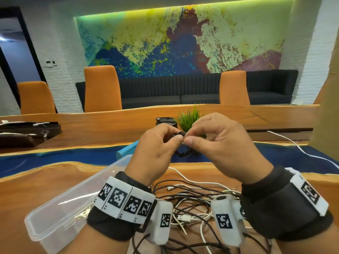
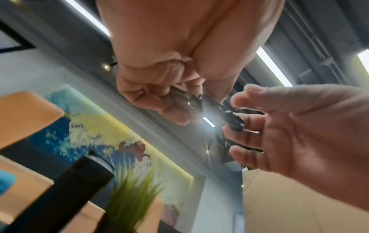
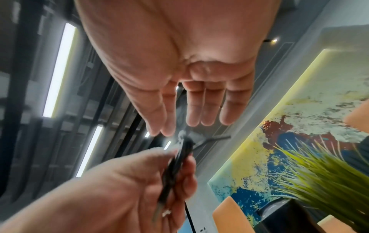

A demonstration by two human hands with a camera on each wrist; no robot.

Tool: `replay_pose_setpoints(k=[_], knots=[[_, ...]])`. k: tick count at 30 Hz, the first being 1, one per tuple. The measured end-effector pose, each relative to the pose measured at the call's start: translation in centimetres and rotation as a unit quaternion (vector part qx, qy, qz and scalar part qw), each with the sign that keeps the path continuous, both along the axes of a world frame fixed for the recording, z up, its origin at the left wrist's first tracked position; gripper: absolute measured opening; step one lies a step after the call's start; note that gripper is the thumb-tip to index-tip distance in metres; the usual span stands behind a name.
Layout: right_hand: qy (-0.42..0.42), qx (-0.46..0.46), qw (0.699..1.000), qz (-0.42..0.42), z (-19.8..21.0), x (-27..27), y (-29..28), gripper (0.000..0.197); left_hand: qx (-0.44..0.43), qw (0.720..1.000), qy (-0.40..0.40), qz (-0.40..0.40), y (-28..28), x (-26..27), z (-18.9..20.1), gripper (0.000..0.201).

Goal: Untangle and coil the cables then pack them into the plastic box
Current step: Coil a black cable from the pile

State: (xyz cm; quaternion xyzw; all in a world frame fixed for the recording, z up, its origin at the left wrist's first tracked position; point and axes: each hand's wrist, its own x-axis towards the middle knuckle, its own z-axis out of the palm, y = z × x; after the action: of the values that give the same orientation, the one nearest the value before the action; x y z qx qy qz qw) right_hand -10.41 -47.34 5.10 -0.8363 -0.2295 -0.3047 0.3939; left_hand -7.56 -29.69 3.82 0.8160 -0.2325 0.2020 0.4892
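Observation:
Both hands are raised above the wooden table. My left hand (image 1: 165, 142) curls its fingers round a small black cable coil (image 1: 183, 154); in the left wrist view the left hand (image 2: 165, 100) grips the black cable coil (image 2: 232, 120). My right hand (image 1: 198, 138) pinches the coil's top strand between thumb and forefinger, the other fingers loose. In the right wrist view the right hand (image 3: 161, 130) pinches at the tip of the black cable coil (image 3: 182, 155). A clear plastic box (image 1: 60, 208) lies empty at lower left. A tangle of white and dark cables (image 1: 192, 208) lies under my wrists.
Behind my hands stand a potted grass plant (image 1: 190, 120) and a black cylinder (image 1: 165, 121). A light blue object (image 1: 126, 149) lies beyond the box. A white cable (image 1: 293, 145) trails off right. Dark trays (image 1: 27, 132) sit far left; orange chairs line the far edge.

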Motion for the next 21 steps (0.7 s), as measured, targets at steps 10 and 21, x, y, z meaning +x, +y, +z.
replay_pose_setpoints(k=[10,21], knots=[[-0.056,0.078,0.995,0.012,-1.7,1.1,1.3,0.012,-0.235,0.934,0.212,-0.165,0.7,-0.2,1.0,0.018],[-0.078,-0.02,0.996,0.03,-1.7,1.9,0.0,0.005,-0.225,0.909,0.282,-0.209,0.8,0.2,0.4,0.013]])
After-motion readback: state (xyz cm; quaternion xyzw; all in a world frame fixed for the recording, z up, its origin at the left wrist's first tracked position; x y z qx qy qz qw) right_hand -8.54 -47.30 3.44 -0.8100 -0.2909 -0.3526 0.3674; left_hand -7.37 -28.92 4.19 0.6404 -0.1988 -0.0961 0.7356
